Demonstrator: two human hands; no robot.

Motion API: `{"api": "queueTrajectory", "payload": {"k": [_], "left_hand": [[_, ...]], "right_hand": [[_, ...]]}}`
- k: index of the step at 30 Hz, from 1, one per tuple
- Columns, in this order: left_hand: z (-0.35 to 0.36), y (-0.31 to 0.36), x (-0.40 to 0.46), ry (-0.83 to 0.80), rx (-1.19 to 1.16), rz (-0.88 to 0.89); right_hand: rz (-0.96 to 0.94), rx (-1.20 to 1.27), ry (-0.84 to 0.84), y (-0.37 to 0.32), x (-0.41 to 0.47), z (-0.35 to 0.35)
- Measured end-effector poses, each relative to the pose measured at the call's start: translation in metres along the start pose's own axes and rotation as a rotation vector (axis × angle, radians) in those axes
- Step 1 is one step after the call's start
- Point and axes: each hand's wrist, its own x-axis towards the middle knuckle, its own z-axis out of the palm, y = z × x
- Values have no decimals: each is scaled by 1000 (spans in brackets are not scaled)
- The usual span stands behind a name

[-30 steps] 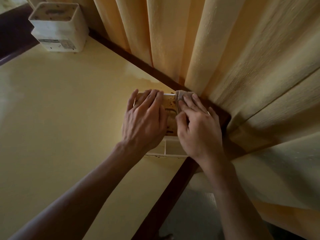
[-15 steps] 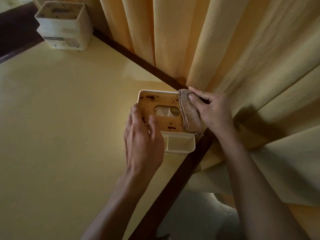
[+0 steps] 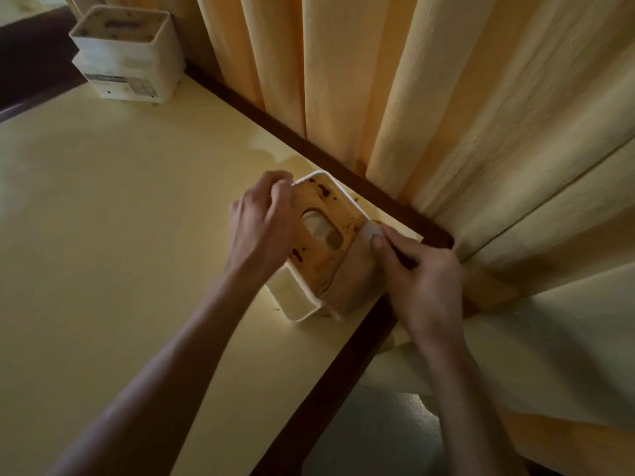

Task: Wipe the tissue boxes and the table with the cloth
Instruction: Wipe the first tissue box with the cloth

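While your left hand (image 3: 263,223) curls over the far left edge of the near tissue box (image 3: 321,235) and tips it up off the table (image 3: 113,214), use that grip as the anchor and let nothing slide. Your right hand (image 3: 417,274) pinches the cloth (image 3: 350,273) against the box's right side, thumb on top, the fabric draped down that wall near the table's dark edge. Brown spots still mark the wooden lid around the oval slot, so I judge the lid needs more passes: drag the cloth across it toward your left hand, pressing flat instead of dabbing. Keep the box well inside the corner so it cannot tip off toward the curtain (image 3: 446,97). From this head view, the second tissue box (image 3: 127,56) sits well apart at the far left corner, its speckled top looking unwiped.
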Motion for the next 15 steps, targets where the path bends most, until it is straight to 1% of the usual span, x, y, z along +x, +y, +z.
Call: {"api": "queueTrajectory", "payload": {"k": [2, 6, 11, 13, 15], "left_hand": [[-1, 1, 13, -72, -13, 11], [5, 2, 30, -190, -17, 45], [18, 13, 41, -301, -5, 54], [17, 17, 42, -312, 57, 81], [7, 19, 30, -253, 176, 141]], "right_hand": [[-27, 4, 4, -3, -16, 4], [-142, -110, 55, -4, -36, 11], [-127, -183, -9, -10, -36, 6], [-117, -170, -16, -11, -34, 4], [-89, -99, 0, -11, -32, 4]]}}
